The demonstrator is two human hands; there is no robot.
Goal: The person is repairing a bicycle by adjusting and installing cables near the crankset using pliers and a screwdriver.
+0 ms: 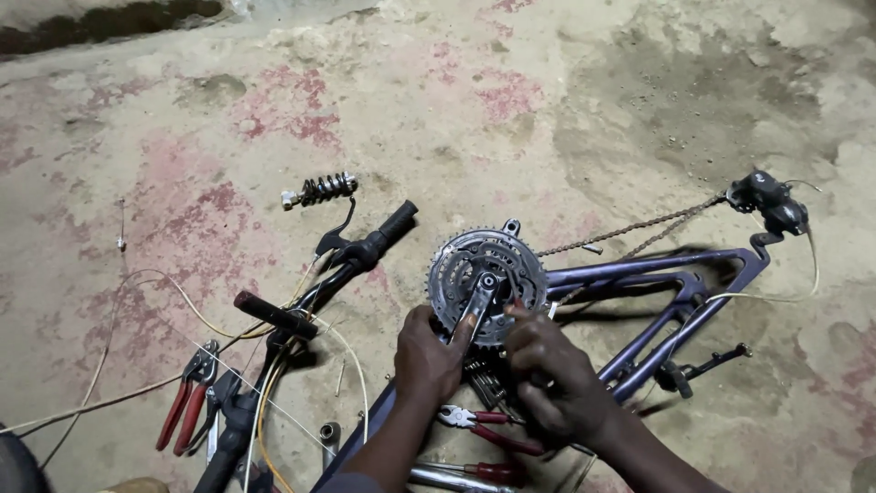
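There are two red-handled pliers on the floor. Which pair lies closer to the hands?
The small red-handled pliers, lying on the floor just below and between the left hand and the right hand. The other pliers lie far off to the left, beyond the handlebar.

- A grey toothed metal triple chainring (485, 278) lies flat and face up on the purple bicycle frame (639, 269), which rests on its side on the floor.
- A silver metal crank arm (476, 306) runs from the chainring's centre down toward the lower left, across the rings.
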